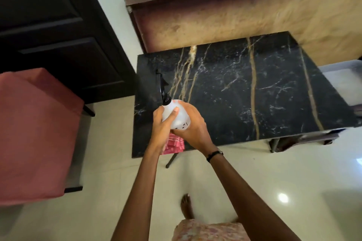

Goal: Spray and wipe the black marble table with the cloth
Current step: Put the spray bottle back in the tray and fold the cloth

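The black marble table (244,88) with gold and white veins fills the middle of the view. Over its near left corner I hold a white spray bottle (179,117) with a black trigger head (161,86), tilted with the head pointing away from me. My left hand (163,127) grips the bottle's left side, thumb across its front. My right hand (193,129) cups the bottle's base from the right. A pink checked cloth (174,145) lies on the table's near edge, mostly hidden beneath my hands.
A chair with a red cover (33,133) stands to the left. A dark cabinet (52,31) is at the upper left. A brown framed panel (235,13) leans behind the table. A white container (340,78) sits past the table's right edge. My bare foot (187,206) is on the glossy floor.
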`<state>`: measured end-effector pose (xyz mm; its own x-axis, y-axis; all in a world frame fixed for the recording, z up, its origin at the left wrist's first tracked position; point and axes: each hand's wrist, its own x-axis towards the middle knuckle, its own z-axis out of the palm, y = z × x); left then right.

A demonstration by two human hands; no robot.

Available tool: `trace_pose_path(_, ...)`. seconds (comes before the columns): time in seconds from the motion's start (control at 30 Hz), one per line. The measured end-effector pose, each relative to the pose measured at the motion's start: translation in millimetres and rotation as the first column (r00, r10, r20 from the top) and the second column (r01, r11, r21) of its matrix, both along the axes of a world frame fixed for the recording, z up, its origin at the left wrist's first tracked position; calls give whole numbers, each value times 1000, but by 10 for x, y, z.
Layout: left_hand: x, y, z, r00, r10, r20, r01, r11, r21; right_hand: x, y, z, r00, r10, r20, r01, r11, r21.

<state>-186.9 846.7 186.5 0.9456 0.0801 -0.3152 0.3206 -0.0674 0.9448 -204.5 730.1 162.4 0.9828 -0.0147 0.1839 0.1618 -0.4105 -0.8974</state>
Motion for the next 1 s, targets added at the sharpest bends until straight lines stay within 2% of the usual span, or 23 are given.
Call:
trace_pose_path(0.13,-7,-939,167,991,-122,53,125,991,-53,-94,-1041,229,998,22,-62,-20,1000,23)
trace_pose_path(0.27,-44,-1824,254,962,-257,91,264,962,-72,-241,-2108,373,987,83,-141,-65,990,126)
trace_pose_path(0.33,-68,-2214,283,942,-323,88,329,942,-68,-283,-2587,415,976,82,-201,-61,992,109)
trace_pose_path(0.57,-67,-3390,484,796,-602,66,606,791,-89,-321,-3976,651,906,203,-371,-200,979,48)
trace_pose_path(0.63,0,-3692,520,759,-648,57,651,755,-76,-302,-4279,623,916,173,-362,-165,985,52)
trace_pose_path(0.8,254,-4517,450,737,-671,78,674,739,-12,-169,-4940,443,967,9,-254,-4,1000,19)
trace_pose_path(0.9,401,-5032,279,782,-617,85,620,785,-8,16,-5379,258,978,-94,-184,75,991,-107)
trace_pose_path(1.0,546,-5563,94,831,-550,86,550,835,18,210,-5804,136,986,-104,-129,79,979,-188)
